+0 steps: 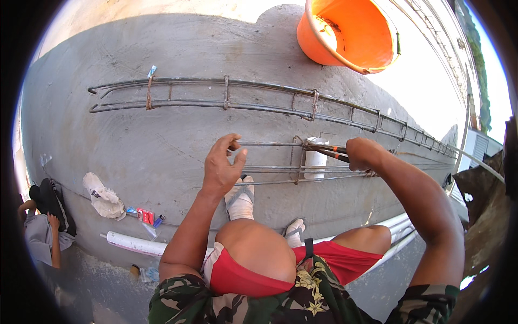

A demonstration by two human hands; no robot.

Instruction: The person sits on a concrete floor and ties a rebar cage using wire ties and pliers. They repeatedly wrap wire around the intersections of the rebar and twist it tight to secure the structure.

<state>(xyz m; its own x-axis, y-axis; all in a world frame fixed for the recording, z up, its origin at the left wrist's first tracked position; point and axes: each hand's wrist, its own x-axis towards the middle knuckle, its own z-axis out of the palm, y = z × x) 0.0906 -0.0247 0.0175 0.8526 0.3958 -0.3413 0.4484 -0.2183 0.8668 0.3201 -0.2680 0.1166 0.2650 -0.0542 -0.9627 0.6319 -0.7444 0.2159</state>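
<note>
In my right hand (360, 153) is a pair of pincers (335, 152) with dark and orange handles, my fingers closed round them. Their jaws meet the cage where a wire stirrup (297, 159) crosses the top bar. My left hand (221, 164) is at the left end of that bar, thumb and fingers apart; whether a fingertip touches the bar I cannot tell. This rebar cage (264, 168) lies in front of me, running off to the right. A white cylinder (316, 157) stands beneath its bars, partly hidden by the pincers.
Beyond lies a longer rebar cage (270, 86) with several stirrups. An orange bucket (345, 38) stands at the far side. White pipes (396, 229) run beside my legs. To the left are a whitish cloth sack (102, 197), a red pack (145, 216) and a seated person (46, 232).
</note>
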